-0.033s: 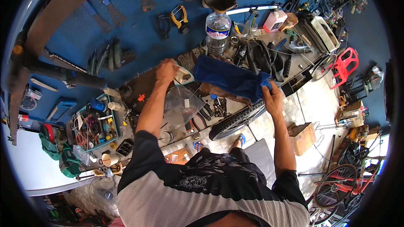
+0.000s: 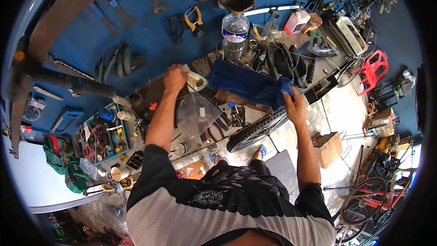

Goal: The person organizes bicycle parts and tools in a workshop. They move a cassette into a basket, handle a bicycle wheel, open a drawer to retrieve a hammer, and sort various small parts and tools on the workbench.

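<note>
Gripping the right end of a blue cloth (image 2: 248, 84), the right hand (image 2: 295, 104) has its thumb and fingers clamped on the bunched fabric near the front edge of the tabletop (image 2: 193, 145). The cloth stretches leftward from that hand in a broad band and lies over a brownish rag (image 2: 236, 97), whose lower edge shows beneath it. Well apart from the right hand, the left hand (image 2: 175, 79) reaches over the rear part of the surface, its fingers against the left side of a pale cloth (image 2: 196, 81); whether they are closed on it I cannot tell. This pale piece sits just beside the left end of the blue one.

Behind the blue cloth stands a clear bottle (image 2: 234, 48) with a dark funnel (image 2: 237, 2) upright in its mouth. To the right of the bottle, a dark heap of rubber-like material (image 2: 287, 64) lies near the cloth, and farther back is a container of pink liquid (image 2: 296, 23). A clear plastic bag (image 2: 195, 115) rests between the person's forearms, with small dark parts (image 2: 239, 116) to its right. A knobbly tyre (image 2: 248, 140) shows in front of the surface, below the brownish rag. At the far left, a teal tray (image 2: 114, 157) holds a jumble of small items. Hand tools hang on the blue wall panel (image 2: 150, 32).
</note>
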The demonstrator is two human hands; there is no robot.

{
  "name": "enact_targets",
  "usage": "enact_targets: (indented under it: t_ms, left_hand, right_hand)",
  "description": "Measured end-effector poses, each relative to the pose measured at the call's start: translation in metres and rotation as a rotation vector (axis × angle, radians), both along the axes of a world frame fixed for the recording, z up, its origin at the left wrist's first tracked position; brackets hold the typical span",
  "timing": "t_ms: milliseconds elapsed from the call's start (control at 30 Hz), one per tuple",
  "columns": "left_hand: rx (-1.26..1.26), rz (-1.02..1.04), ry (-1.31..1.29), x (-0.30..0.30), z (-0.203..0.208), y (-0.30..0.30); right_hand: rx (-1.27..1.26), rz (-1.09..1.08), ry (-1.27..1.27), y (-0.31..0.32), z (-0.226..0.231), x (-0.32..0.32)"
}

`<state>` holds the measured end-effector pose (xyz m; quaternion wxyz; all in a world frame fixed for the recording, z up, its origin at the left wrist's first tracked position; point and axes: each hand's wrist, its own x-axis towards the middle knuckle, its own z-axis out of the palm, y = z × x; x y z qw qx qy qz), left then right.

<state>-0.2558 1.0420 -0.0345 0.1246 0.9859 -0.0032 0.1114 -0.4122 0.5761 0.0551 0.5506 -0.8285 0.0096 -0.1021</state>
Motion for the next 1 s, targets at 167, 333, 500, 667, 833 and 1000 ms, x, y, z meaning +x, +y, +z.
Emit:
enact_targets:
  t_ms: [167,333,500,667,833,1000]
  left_hand:
    - [-0.023,0.309,0.096,-0.026,0.021,0.07]
    - [-0.289,0.302,-0.069,-0.055,0.042,0.04]
    - [-0.759,0.163,-0.255,-0.134,0.09,-0.055]
    - [-0.792,0.14,-0.092,-0.258,0.084,-0.18]
    - [-0.74,0.29,0.164,-0.31,0.033,-0.273]
    - [-0.067,0.44,-0.131,-0.272,0.012,-0.28]
  right_hand:
    - [-0.063,0.14,-0.091,0.04,0.05,0.047]
    - [-0.066,0.355,-0.272,0.115,0.11,0.089]
    - [-0.162,0.575,-0.268,0.164,0.14,0.119]
    - [-0.713,0.786,-0.229,0.118,0.093,0.146]
    - [-0.624,0.884,-0.099,-0.004,0.06,0.143]
    - [-0.628,1.003,0.135,-0.132,0.008,0.125]
